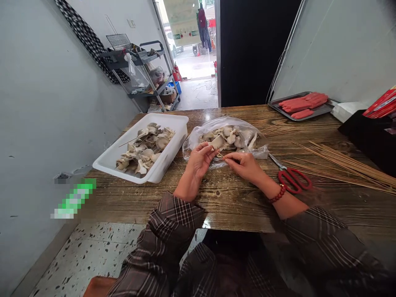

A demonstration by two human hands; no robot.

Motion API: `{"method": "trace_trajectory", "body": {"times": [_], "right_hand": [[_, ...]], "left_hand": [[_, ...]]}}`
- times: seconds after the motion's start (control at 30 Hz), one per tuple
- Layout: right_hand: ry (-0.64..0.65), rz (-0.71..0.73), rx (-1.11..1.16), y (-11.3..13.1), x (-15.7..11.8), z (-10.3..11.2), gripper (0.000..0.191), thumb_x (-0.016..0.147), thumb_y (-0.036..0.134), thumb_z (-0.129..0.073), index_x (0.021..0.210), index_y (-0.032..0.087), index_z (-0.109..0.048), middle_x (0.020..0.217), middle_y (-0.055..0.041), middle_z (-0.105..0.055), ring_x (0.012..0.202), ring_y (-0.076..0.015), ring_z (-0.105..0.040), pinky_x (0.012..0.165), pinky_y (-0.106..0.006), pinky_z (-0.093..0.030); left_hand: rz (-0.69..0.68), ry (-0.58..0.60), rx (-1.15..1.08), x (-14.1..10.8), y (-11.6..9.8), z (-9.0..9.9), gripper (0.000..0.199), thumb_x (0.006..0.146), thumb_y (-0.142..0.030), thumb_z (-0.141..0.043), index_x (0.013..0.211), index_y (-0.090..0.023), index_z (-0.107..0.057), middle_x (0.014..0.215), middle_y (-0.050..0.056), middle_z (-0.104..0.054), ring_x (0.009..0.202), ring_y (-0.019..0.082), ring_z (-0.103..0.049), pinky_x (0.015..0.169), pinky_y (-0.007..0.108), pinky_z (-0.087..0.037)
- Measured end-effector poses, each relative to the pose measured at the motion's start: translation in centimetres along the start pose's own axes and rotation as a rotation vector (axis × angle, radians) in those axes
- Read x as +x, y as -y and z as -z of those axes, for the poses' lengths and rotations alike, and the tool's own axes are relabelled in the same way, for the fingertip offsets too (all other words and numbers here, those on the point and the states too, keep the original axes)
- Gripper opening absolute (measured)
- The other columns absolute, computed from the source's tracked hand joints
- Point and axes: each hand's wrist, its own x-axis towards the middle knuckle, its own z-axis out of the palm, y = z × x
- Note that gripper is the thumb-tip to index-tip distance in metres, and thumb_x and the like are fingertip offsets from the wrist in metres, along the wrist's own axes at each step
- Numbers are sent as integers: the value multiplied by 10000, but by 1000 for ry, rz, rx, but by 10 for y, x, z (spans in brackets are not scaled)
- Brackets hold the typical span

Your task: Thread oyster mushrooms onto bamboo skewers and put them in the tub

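Observation:
My left hand [200, 161] pinches a piece of mushroom [218, 142] at the near edge of a clear plastic bag [193, 140]. Just to its right, my right hand [244, 165] grips a thin wooden skewer [220, 154], whose far end meets the mushroom between my left fingers; whether it has pierced the piece is too small to tell. More grey-white mushrooms [238, 139] lie in the open bag. On the left stands a white plastic tub [105, 161] with mushrooms [142, 154] in it, some on skewers.
Red-handled scissors [292, 180] lie right of my right hand. Loose skewers [352, 163] spread over the right side of the wooden table [185, 206]. Behind them are a dark tray [324, 109] of red skewered food and a black holder [368, 140]. A grey cart [142, 62] stands beyond the table.

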Motion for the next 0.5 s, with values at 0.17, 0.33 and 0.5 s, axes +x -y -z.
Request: {"method": "trace_trajectory", "body": {"times": [0.17, 0.33, 0.5], "right_hand": [[-68, -18, -51, -2, 0, 1, 251, 895, 271, -542, 899, 162, -767, 734, -43, -738, 632, -161, -629, 620, -264, -435], [-89, -25, -70, -2, 0, 0, 257, 895, 291, -547, 904, 166, -771, 727, -47, -736, 627, -170, -637, 620, -274, -441], [-81, -12, -74, -3, 0, 1, 258, 894, 286, -546, 906, 166, -774, 717, -48, -734, 626, -172, -642, 629, -277, -451]], "left_hand": [[60, 6, 31, -2, 1, 0, 196, 675, -56, -719, 784, -143, -582, 655, -1, -679, 660, 135, -685, 745, 291, -573], [36, 30, 62, -2, 5, -1, 217, 646, -99, -778, 766, -131, -600, 663, 1, -672, 622, 113, -667, 669, 237, -550], [-3, 34, 86, -1, 6, -1, 269, 603, -141, -832, 754, -129, -609, 659, -6, -657, 608, 97, -648, 649, 224, -540]]}}
